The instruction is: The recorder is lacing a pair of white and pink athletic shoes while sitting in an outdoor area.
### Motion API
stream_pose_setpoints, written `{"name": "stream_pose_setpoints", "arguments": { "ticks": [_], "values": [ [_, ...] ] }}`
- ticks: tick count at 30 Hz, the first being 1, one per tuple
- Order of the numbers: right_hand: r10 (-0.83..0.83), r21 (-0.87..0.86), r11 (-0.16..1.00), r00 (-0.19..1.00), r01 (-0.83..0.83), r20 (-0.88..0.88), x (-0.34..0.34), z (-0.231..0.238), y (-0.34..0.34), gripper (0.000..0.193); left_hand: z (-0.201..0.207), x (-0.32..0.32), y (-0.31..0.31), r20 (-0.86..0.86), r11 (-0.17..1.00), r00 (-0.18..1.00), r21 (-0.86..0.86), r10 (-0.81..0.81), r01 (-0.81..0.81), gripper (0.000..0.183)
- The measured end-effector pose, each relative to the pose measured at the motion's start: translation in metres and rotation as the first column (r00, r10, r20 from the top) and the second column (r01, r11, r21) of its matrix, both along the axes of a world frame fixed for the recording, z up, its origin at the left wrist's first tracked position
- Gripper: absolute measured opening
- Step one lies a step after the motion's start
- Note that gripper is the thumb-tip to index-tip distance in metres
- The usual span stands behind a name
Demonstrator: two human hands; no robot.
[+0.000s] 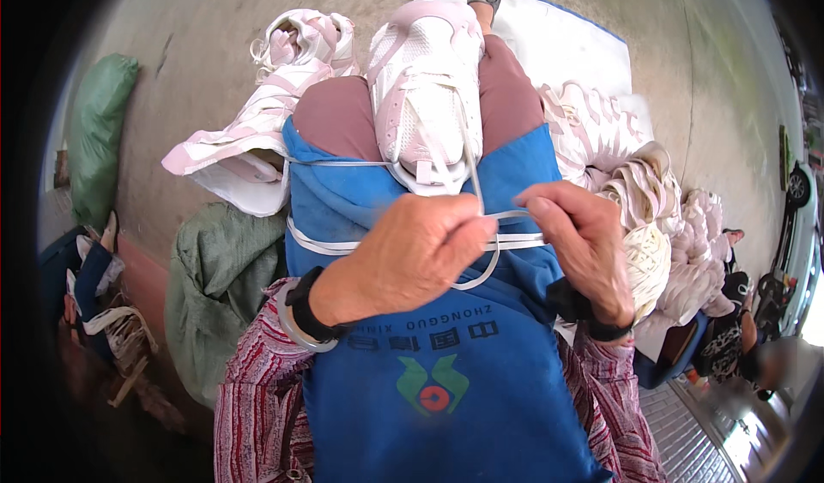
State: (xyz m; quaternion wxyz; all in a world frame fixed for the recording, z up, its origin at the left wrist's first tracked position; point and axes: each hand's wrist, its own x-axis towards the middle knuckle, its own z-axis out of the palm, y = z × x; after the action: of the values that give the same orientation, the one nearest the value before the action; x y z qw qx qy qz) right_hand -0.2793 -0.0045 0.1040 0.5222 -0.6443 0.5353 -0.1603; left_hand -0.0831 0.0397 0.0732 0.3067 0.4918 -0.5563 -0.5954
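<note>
A white and pale pink sneaker lies lengthwise on my lap, laced partway, with lace strands trailing toward me. My left hand pinches a white shoelace between thumb and forefinger, just below the near end of the shoe. A short distance to the right, my right hand has its fingers curled, with thumb and forefinger closed on a lace strand that runs between the two hands. A loop of lace hangs under my left fingertips. More white laces cross the blue apron on my lap.
Unassembled-looking pink and white shoe uppers are heaped at left; several more are stacked at right beside a bundle of cream laces. Green sacks stand at left. A white sheet lies ahead. Another person sits at far right.
</note>
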Motion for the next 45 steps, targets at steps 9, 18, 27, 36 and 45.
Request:
{"name": "stream_pose_setpoints", "arguments": {
  "ticks": [9,18,27,36,45],
  "values": [
    [-0.165,0.4,0.915,0.847,-0.061,0.505,0.066,-0.071,-0.019,0.036,-0.008,-0.021,0.006,-0.259,0.988,0.959,-0.124,-0.118,0.088,0.035],
    [-0.552,0.785,0.58,0.604,-0.218,0.575,0.072,-0.08,-0.019,0.035,-0.004,-0.004,0.011,-0.341,0.978,0.917,-0.054,-0.207,0.201,0.037],
    [-0.52,0.725,0.688,0.668,-0.042,0.532,0.018,-0.088,-0.056,0.02,-0.014,0.09,0.034,-0.388,0.967,0.89,0.181,0.24,-0.182,0.034],
    [-0.523,0.643,0.742,0.763,0.189,0.379,-0.025,-0.097,-0.072,0.012,-0.047,0.2,0.092,-0.82,0.673,0.103,0.383,0.563,-0.633,0.03],
    [-0.575,0.475,0.796,0.716,0.376,0.396,-0.05,-0.11,-0.076,0.015,-0.002,0.275,0.119,-0.887,0.566,0.072,0.227,0.457,-0.793,0.014]
  ]
}}
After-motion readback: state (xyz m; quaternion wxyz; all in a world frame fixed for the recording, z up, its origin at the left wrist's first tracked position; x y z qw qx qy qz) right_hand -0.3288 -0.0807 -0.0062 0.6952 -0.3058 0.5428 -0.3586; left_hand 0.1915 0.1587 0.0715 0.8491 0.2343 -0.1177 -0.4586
